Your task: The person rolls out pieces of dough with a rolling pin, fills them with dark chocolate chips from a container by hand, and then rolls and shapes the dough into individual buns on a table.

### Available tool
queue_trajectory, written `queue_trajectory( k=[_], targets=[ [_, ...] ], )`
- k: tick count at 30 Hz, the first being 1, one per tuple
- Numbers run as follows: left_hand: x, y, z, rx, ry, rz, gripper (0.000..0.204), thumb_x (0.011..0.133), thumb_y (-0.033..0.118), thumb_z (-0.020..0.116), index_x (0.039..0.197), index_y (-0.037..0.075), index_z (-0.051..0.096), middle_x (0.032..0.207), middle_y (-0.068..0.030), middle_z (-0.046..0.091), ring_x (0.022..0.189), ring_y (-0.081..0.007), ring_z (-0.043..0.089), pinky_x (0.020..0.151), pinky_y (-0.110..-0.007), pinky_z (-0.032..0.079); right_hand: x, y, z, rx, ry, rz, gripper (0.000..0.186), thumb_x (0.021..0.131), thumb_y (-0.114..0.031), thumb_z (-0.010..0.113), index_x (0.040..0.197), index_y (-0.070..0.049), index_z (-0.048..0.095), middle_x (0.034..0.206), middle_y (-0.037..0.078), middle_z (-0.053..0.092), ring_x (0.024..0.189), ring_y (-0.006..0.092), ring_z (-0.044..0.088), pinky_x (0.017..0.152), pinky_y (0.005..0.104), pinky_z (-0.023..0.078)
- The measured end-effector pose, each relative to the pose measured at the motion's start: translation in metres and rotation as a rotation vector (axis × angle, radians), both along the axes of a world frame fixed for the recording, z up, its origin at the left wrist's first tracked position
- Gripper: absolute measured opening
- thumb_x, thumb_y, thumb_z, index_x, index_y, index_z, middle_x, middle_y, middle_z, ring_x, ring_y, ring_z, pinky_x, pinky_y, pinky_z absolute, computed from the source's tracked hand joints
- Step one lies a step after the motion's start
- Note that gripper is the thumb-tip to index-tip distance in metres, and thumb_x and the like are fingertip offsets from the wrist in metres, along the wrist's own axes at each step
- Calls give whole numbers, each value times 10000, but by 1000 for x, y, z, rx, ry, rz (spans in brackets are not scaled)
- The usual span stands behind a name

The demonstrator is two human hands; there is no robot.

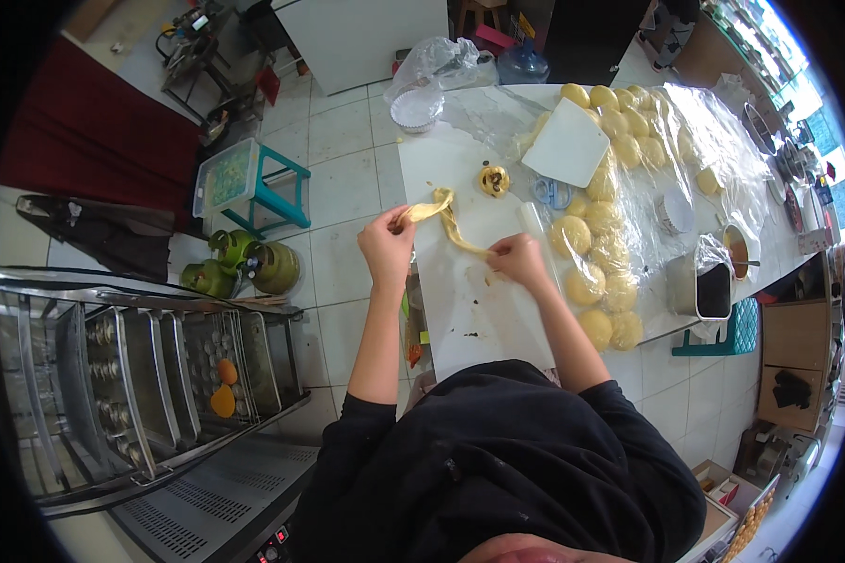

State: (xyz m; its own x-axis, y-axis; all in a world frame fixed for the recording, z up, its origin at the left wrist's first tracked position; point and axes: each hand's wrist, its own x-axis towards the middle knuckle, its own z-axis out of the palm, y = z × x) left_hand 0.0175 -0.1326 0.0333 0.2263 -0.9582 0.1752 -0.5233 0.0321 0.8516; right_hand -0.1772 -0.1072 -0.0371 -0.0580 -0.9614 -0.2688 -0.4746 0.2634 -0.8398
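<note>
A long strip of yellow dough [458, 235] hangs between my two hands over the white table [460, 319]. My left hand [386, 246] pinches one end near the table's left edge. The other end is gripped by the fingers of my right hand [517, 258], low over the tabletop. Midway, the strip is bent upward and looks twisted. Just beyond it sits a small round piece of dough with dark filling [494, 181]. Dark crumbs lie scattered on the table close to my hands.
Several dough balls [603, 253] under clear plastic sheeting fill the table's right side, a white scraper board [567, 143] among them. A metal tin with dark filling [702, 286] stands farther right. Paper cups [416, 109] sit at the far left corner. A tray rack [150, 385] stands left.
</note>
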Motion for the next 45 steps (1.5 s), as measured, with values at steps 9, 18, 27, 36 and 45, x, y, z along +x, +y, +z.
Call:
queue_trajectory(
  k=[9, 18, 27, 36, 45],
  targets=[
    [-35, 48, -95, -143, -46, -269, 215, 649, -14, 575, 860, 17, 605, 795, -119, 585, 777, -263, 550, 720, -340, 433, -4, -28, 49, -175, -127, -111, 175, 651, -114, 632, 766, 16, 649, 635, 96, 627, 534, 124, 595, 531, 242, 486],
    [-77, 63, -114, -373, -523, -366, 355, 778, 132, 525, 1107, 6, 483, 1057, -178, 527, 977, -300, 499, 835, -368, 389, 88, -17, 16, -263, 722, 318, 239, 686, -184, 613, 871, -34, 639, 876, 143, 618, 865, 267, 569, 772, 377, 429],
    [-27, 39, -90, -185, -321, -129, 411, 710, 68, 588, 1094, 9, 452, 912, -145, 568, 885, -307, 533, 847, -412, 352, 14, -28, 9, -49, -452, 52, 299, 718, 52, 501, 1006, 13, 575, 773, 99, 636, 702, 111, 599, 637, 238, 485],
    [-21, 16, -96, 180, -49, -83, 460, 660, 54, 642, 1081, 64, 458, 827, -139, 596, 777, -274, 587, 659, -343, 453, 67, -31, -29, -395, -154, 33, 133, 661, 17, 547, 762, 2, 632, 695, 169, 611, 652, 286, 601, 601, 326, 489],
    [-16, 21, -89, -207, -396, 11, 411, 611, 73, 676, 1000, 35, 548, 958, -132, 528, 926, -276, 455, 786, -382, 403, 40, 2, 3, -346, 367, -25, 324, 638, -67, 652, 936, -43, 527, 911, 154, 482, 843, 317, 489, 747, 386, 414]
  ],
)
